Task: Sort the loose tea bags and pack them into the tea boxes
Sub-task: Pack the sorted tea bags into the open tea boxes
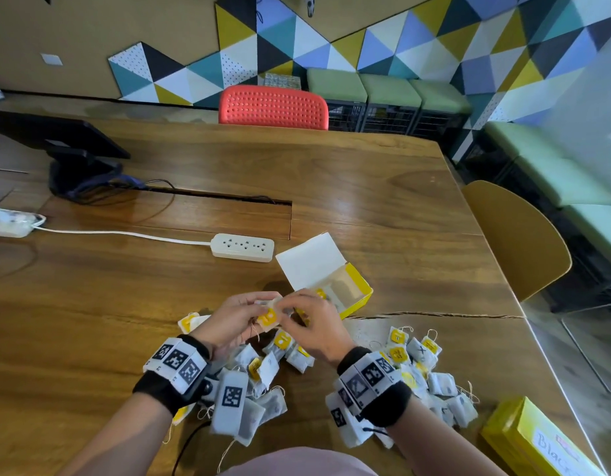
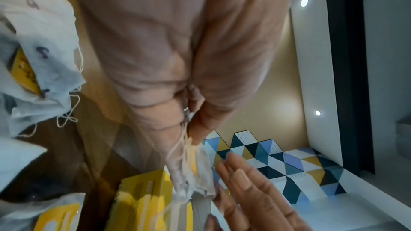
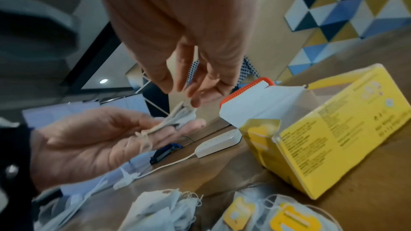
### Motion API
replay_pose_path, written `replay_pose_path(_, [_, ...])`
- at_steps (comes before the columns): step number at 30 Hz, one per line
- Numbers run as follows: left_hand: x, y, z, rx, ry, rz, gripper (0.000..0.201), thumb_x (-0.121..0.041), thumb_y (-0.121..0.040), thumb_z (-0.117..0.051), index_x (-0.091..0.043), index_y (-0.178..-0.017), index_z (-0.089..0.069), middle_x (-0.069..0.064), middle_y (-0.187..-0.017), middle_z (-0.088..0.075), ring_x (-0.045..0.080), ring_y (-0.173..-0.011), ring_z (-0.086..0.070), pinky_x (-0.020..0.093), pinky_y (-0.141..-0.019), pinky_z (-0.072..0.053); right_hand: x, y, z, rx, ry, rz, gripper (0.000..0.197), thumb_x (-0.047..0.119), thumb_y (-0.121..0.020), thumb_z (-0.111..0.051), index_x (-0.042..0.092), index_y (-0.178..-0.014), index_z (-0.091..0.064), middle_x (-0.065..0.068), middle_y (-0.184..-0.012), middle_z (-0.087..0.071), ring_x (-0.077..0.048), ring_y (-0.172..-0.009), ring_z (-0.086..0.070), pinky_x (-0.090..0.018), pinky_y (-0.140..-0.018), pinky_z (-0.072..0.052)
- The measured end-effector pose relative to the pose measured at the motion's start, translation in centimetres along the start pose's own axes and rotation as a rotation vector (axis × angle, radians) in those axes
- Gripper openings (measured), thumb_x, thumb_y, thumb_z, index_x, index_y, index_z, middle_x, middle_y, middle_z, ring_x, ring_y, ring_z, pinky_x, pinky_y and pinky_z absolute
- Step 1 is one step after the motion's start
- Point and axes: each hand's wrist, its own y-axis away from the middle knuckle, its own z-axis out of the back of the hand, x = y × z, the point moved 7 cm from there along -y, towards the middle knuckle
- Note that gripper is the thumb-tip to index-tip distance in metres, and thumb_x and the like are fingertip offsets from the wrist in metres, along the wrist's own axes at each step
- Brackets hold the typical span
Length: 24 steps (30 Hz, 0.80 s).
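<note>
Closest to me, loose tea bags (image 1: 262, 400) lie heaped on the table (image 1: 91, 304). Above them my left hand (image 1: 228, 324) and right hand (image 1: 314, 328) each pinch one tea bag (image 1: 268, 317), yellow tag down, just before the open yellow box (image 1: 352, 293), which runs away rightward.

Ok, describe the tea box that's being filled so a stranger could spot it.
On the wooden table, just beyond the hands and the pile of tea bags, lies a yellow tea box. Unlike the closed yellow box at the near right corner, its white lid flap stands open.

Both hands (image 1: 280, 317) on one tea bag (image 1: 268, 316) — above the loose pile (image 1: 417, 369), beside the open yellow box (image 1: 357, 297).
</note>
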Motion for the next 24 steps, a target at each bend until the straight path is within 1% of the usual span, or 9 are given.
replay_pose_path(3, [-0.1, 0.2, 0.2, 0.039, -0.069, 0.001, 0.032, 0.006, -0.094, -0.047, -0.005, -0.12, -0.061, 0.022, -0.113, -0.067, 0.02, -0.086, -0.071, 0.024, -0.07, -0.059, -1.4, -0.2, 1.5, -0.081, -0.124, -0.227, 0.021, 0.022, -0.086, -0.07, 0.022, -0.107, -0.068, 0.007, -0.103, -0.062, 0.0, -0.085, -0.062, -0.01, -0.073, -0.048])
replay_pose_path(6, [-0.6, 0.4, -0.1, 0.08, -0.128, -0.041, 0.03, 0.003, -0.094, -0.049, -0.008, -0.118, -0.062, 0.019, -0.109, -0.069, 0.018, -0.086, -0.072, 0.022, -0.068, -0.057, -2.5, -0.3, 1.5, -0.034, -0.201, -0.402, 0.03, 0.027, -0.081, -0.075, 0.02, -0.109, -0.066, 0.006, -0.102, -0.067, -0.011, -0.086, -0.066, -0.02, -0.073, -0.055])
replay_pose_path(8, [-0.7, 0.3, -0.2, 0.072, -0.163, -0.065, 0.027, -0.001, -0.093, -0.053, -0.008, -0.117, -0.064, 0.018, -0.108, -0.07, 0.019, -0.087, -0.072, 0.023, -0.069, -0.058, -2.6, -0.2, 1.2, -0.023, -0.286, -0.428, 0.022, 0.019, -0.081, -0.076, 0.015, -0.101, -0.068, 0.001, -0.096, -0.069, -0.012, -0.08, -0.067, -0.02, -0.065, -0.056])
replay_pose_path(10, [-0.7, 0.2, -0.1, 0.053, -0.162, -0.072, 0.025, -0.005, -0.092, -0.055, -0.007, -0.115, -0.065, 0.017, -0.107, -0.071, 0.021, -0.09, -0.071, 0.024, -0.073, -0.058, -2.6, -0.1, 1.2, -0.046, -0.344, -0.435, 0.013, 0.013, -0.079, -0.077, 0.015, -0.088, -0.068, 0.0, -0.086, -0.069, -0.011, -0.069, -0.065, -0.018, -0.059, -0.052])
replay_pose_path(13, [-0.7, 0.0, 0.0, 0.017, -0.112, -0.065, 0.022, -0.009, -0.093, -0.054, -0.007, -0.112, -0.067, 0.015, -0.105, -0.072, 0.02, -0.088, -0.072, 0.023, -0.071, -0.059, -2.9, -0.1, 1.4, -0.081, -0.357, -0.453, 0.014, 0.01, -0.08, -0.076, 0.018, -0.078, -0.064, 0.0, -0.081, -0.066, -0.009, -0.066, -0.061, -0.021, -0.06, -0.051])
replay_pose_path(16, [-0.4, -0.1, 0.1, -0.041, -0.055, -0.061, 0.021, -0.012, -0.095, -0.053, -0.008, -0.108, -0.068, 0.016, -0.105, -0.072, 0.02, -0.088, -0.071, 0.023, -0.069, -0.059, -3.5, 0.2, 1.5, -0.123, -0.397, -0.506, 0.012, 0.006, -0.082, -0.072, 0.013, -0.081, -0.062, 0.0, -0.077, -0.063, -0.005, -0.056, -0.057, -0.019, -0.058, -0.049])
replay_pose_path(19, [-0.2, -0.1, 0.0, -0.075, -0.019, -0.063, 0.02, -0.016, -0.094, -0.055, -0.009, -0.107, -0.07, 0.013, -0.104, -0.072, 0.022, -0.094, -0.069, 0.024, -0.074, -0.059, -3.9, 0.5, 1.4, -0.182, -0.441, -0.527, 0.013, 0.004, -0.083, -0.071, 0.007, -0.09, -0.06, -0.001, -0.079, -0.061, -0.01, -0.06, -0.059, -0.019, -0.059, -0.05])
replay_pose_path(21, [-0.2, -0.1, -0.3, -0.065, -0.031, -0.069, 0.019, -0.015, -0.091, -0.06, -0.01, -0.106, -0.07, 0.011, -0.101, -0.073, 0.019, -0.091, -0.07, 0.021, -0.071, -0.058, -4.0, 0.7, 1.3, -0.211, -0.436, -0.534, 0.015, 0.004, -0.083, -0.07, 0.005, -0.095, -0.06, -0.001, -0.082, -0.06, -0.013, -0.066, -0.061, -0.023, -0.062, -0.054])
replay_pose_path(24, [-0.3, 0.0, -0.5, -0.066, -0.096, -0.105, 0.023, -0.004, -0.083, -0.067, -0.011, -0.104, -0.069, 0.014, -0.101, -0.073, 0.018, -0.085, -0.07, 0.021, -0.07, -0.058, -4.2, 0.8, 0.8, -0.202, -0.437, -0.569, 0.018, 0.005, -0.085, -0.068, 0.004, -0.101, -0.06, -0.003, -0.088, -0.06, -0.011, -0.067, -0.063, -0.033, -0.073, -0.059])
